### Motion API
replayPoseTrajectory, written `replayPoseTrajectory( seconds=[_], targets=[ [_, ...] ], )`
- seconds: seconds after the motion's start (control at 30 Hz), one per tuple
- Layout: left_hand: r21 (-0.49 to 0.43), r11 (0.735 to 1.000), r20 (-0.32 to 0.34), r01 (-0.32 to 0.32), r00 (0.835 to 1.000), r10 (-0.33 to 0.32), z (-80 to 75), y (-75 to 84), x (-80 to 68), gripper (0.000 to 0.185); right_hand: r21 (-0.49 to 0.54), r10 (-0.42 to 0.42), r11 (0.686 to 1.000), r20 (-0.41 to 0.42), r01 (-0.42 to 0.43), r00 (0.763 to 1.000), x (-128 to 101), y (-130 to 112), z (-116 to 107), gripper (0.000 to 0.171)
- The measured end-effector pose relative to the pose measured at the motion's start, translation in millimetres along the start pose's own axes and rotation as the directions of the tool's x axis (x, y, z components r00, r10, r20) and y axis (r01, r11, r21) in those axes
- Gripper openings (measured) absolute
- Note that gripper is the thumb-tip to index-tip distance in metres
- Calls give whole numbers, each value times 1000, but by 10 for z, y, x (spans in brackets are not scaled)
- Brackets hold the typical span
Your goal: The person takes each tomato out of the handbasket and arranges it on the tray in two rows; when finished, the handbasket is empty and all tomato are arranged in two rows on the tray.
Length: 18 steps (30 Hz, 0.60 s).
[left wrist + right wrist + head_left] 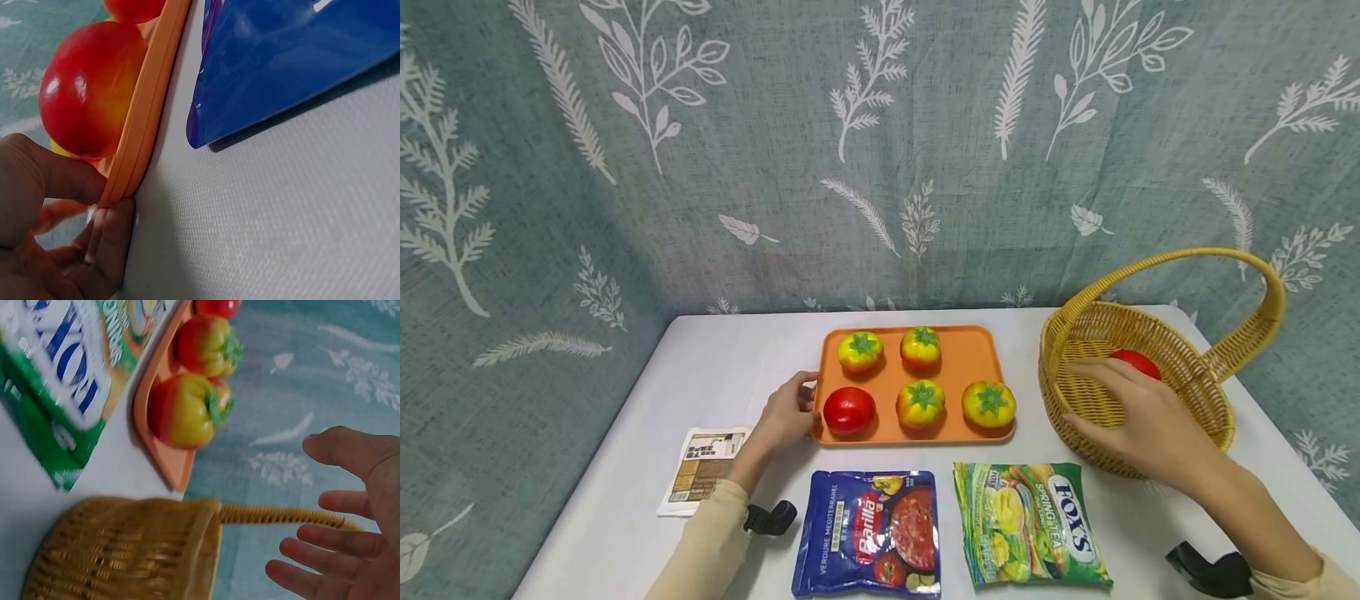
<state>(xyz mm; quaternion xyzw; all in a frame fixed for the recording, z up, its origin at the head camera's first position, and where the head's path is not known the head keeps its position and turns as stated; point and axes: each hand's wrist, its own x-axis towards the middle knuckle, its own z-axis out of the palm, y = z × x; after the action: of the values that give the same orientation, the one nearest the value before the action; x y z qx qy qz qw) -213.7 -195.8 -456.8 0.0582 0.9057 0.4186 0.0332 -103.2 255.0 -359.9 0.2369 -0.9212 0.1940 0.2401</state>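
My left hand [787, 414] grips the left edge of an orange tray [966, 354]; in the left wrist view the thumb lies on the rim with fingers beneath. On the tray sit several yellow-and-red model fruits [989, 405] with green leafy tops. A glossy red round fruit [849, 411] lies at its front left corner. Over the mouth of a wicker basket [1213, 408] my right hand [1150, 417] is spread, holding nothing. Inside the basket rests a red round thing [1137, 362], partly hidden by that hand.
A blue Parilla pouch [865, 533] and a green Fox's candy bag [1030, 525] lie in front of the tray. A brown-and-white packet [703, 467] lies left of my left arm. The basket's tall handle [1180, 254] arches up, and a patterned curtain [865, 208] hangs behind the table.
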Motion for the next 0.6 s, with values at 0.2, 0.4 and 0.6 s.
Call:
replayPoseTrajectory(
  seconds=[0.2, 0.4, 0.6],
  targets=[
    [0, 1000, 4, 11, 1000, -11, 2, -6, -3, 65, -19, 48, 999, -13, -48, 999, -50, 180, 1, 62],
    [-11, 1000, 0, 20, 1000, -20, 11, 18, -16, 65, -45, 86, 995, -11, -86, 996, -80, 324, 10, 62],
    [-14, 1000, 1, 23, 1000, -23, 4, 29, -17, 66, -35, 111, 993, -4, -111, 994, -97, 478, 4, 59]
  ],
)
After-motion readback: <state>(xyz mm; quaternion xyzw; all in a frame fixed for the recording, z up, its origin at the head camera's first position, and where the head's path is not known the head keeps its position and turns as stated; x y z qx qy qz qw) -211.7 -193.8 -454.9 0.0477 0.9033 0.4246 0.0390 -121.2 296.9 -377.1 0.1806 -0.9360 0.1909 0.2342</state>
